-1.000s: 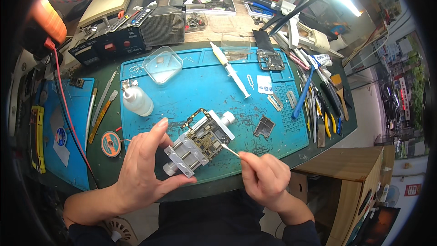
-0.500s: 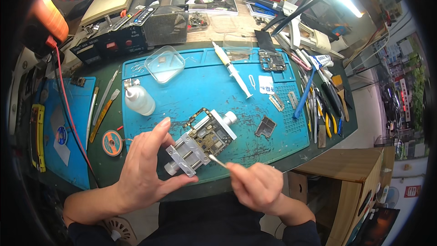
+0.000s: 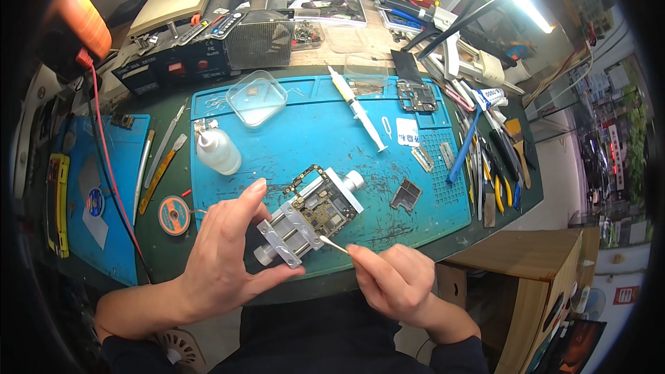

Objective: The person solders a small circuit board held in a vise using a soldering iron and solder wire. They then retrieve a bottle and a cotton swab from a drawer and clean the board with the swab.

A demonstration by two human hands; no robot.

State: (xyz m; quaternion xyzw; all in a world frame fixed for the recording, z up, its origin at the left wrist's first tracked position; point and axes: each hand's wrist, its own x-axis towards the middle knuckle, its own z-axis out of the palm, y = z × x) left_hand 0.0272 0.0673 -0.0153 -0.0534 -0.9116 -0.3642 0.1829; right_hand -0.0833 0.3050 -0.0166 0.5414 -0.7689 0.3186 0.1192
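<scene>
A metal circuit board holder [image 3: 285, 237] lies tilted on the blue mat, with a phone logic board [image 3: 320, 211] clamped in it. The fingers and thumb of my left hand [image 3: 218, 253] wrap round the holder's left end, the thumb along its near corner. Pinched between the thumb and fingers of my right hand [image 3: 396, 278] is a cotton swab [image 3: 337, 244]. Its white tip is at the board's near edge, by the holder's jaw; whether it touches, I cannot tell. To the right of the holder lies a small dark square metal piece [image 3: 406, 194].
Behind the holder stand a white squeeze bottle [image 3: 219, 152] and a clear plastic box [image 3: 257, 99]. A syringe [image 3: 358, 112] lies farther back. A solder wick spool [image 3: 174, 215] sits left of my left hand. Tweezers and pliers [image 3: 500, 188] crowd the right side.
The whole scene shifts slightly rightward in the picture. The swab's tip stays near the same edge of the board, its stick lying a little flatter. Both hands keep their holds.
</scene>
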